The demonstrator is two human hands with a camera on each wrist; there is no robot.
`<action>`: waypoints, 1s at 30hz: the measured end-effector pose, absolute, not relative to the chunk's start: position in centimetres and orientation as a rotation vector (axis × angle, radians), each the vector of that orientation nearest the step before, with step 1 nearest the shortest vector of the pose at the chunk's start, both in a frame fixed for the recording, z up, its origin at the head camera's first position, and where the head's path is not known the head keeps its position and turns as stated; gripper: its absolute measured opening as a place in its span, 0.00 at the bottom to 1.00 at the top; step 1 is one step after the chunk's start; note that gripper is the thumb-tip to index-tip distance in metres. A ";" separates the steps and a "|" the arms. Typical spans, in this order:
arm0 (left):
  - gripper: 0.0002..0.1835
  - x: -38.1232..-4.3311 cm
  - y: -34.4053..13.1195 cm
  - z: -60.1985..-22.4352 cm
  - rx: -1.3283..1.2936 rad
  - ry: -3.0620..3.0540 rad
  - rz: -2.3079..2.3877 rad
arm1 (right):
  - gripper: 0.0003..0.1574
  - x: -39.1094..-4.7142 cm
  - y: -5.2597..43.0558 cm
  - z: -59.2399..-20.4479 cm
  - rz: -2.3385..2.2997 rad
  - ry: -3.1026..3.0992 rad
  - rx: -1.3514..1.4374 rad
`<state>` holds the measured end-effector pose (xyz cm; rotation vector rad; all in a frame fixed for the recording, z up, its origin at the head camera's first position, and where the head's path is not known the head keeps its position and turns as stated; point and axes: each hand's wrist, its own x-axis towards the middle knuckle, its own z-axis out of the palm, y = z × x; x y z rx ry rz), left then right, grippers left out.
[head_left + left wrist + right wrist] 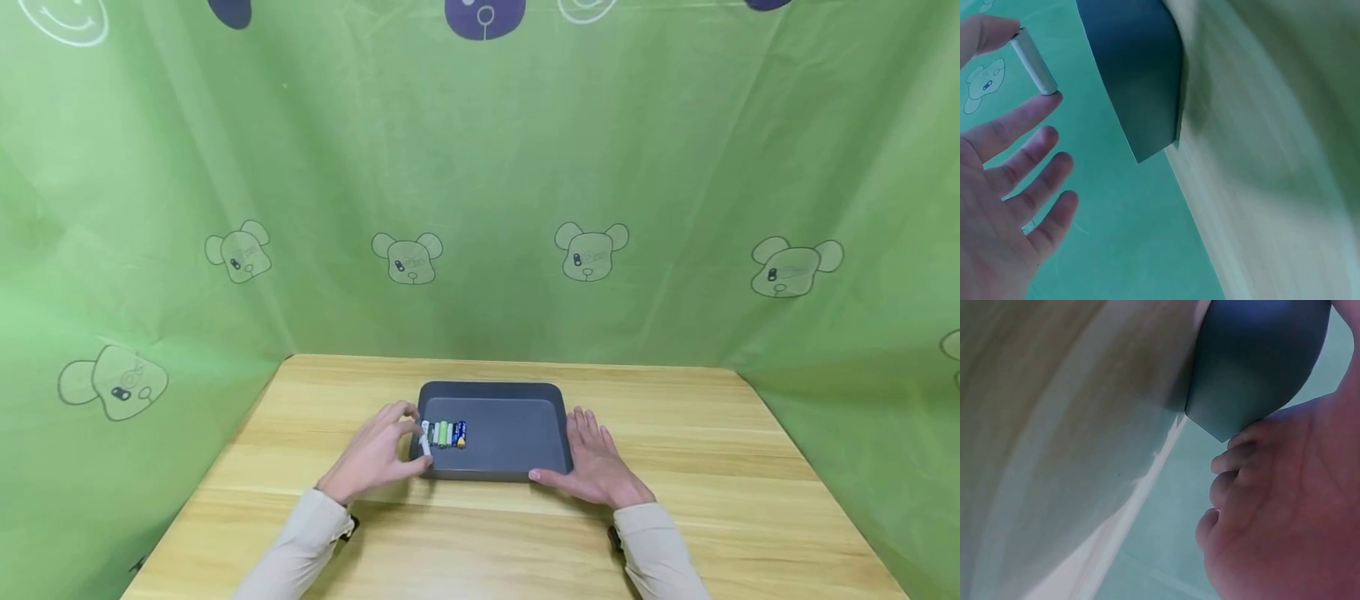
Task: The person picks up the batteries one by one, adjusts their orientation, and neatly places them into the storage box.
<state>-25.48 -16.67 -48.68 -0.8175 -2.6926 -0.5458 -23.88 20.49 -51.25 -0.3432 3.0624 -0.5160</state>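
My left hand (377,450) is over the left edge of a dark grey tray (517,435), pinching a white battery (1035,62) by its two ends between thumb and index finger. The other fingers spread apart, as the left wrist view shows. Inside the tray, along its left side, several batteries lie side by side; a green battery (442,433) and a dark blue battery with a yellow end (461,434) stand out among them. My right hand (598,465) lies with straight fingers along the tray's right wall, its thumb at the front right corner.
The tray sits on a light wood-grain table (480,533), towards its back edge. A green curtain (495,167) printed with bear heads encloses the table at the back and both sides.
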 end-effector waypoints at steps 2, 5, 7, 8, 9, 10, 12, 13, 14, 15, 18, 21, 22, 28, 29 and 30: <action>0.23 -26.2 -16.2 -48.7 -0.826 -2.689 -0.551 | 0.81 -23.9 20.5 -51.3 -0.513 3.069 -0.341; 0.23 -27.0 -15.6 -48.7 -0.838 -2.687 -0.566 | 0.81 -23.9 20.4 -51.3 -0.506 3.071 -0.342; 0.23 -27.5 -15.2 -48.7 -0.844 -2.684 -0.568 | 0.81 -23.9 20.4 -51.4 -0.494 3.072 -0.338; 0.22 -27.7 -15.0 -48.7 -0.849 -2.683 -0.580 | 0.81 -23.9 20.4 -51.4 -0.491 3.073 -0.338; 0.22 -27.9 -14.8 -48.7 -0.853 -2.680 -0.584 | 0.81 -23.9 20.5 -51.5 -0.492 3.074 -0.340; 0.22 -28.1 -14.7 -48.7 -0.855 -2.680 -0.590 | 0.81 -23.9 20.5 -51.5 -0.489 3.074 -0.336; 0.22 -28.5 -14.3 -48.6 -0.865 -2.679 -0.592 | 0.81 -24.0 20.5 -51.5 -0.488 3.076 -0.333; 0.22 -28.7 -14.1 -48.6 -0.873 -2.679 -0.600 | 0.81 -24.0 20.5 -51.5 -0.488 3.077 -0.335; 0.22 -28.9 -14.0 -48.6 -0.885 -2.675 -0.602 | 0.81 -24.0 20.6 -51.5 -0.490 3.078 -0.336; 0.22 -29.0 -13.9 -48.6 -0.896 -2.671 -0.599 | 0.81 -23.9 20.6 -51.5 -0.492 3.078 -0.335; 0.22 -29.6 -13.7 -48.8 -0.936 -2.658 -0.607 | 0.80 -23.9 20.6 -51.5 -0.501 3.076 -0.342; 0.22 -30.2 -13.6 -49.2 -0.970 -2.638 -0.596 | 0.80 -23.8 20.6 -51.4 -0.503 3.067 -0.342; 0.22 -30.4 -13.6 -49.4 -0.983 -2.631 -0.594 | 0.80 -23.8 20.6 -51.4 -0.509 3.066 -0.346; 0.23 -31.7 -13.0 -50.2 -1.024 -2.610 -0.544 | 0.80 -23.7 20.6 -51.2 -0.518 3.059 -0.335; 0.23 -31.8 -12.8 -50.3 -1.028 -2.607 -0.539 | 0.80 -23.7 20.6 -51.2 -0.517 3.057 -0.332; 0.23 -31.9 -12.7 -50.3 -1.034 -2.606 -0.540 | 0.80 -23.7 20.6 -51.2 -0.519 3.058 -0.332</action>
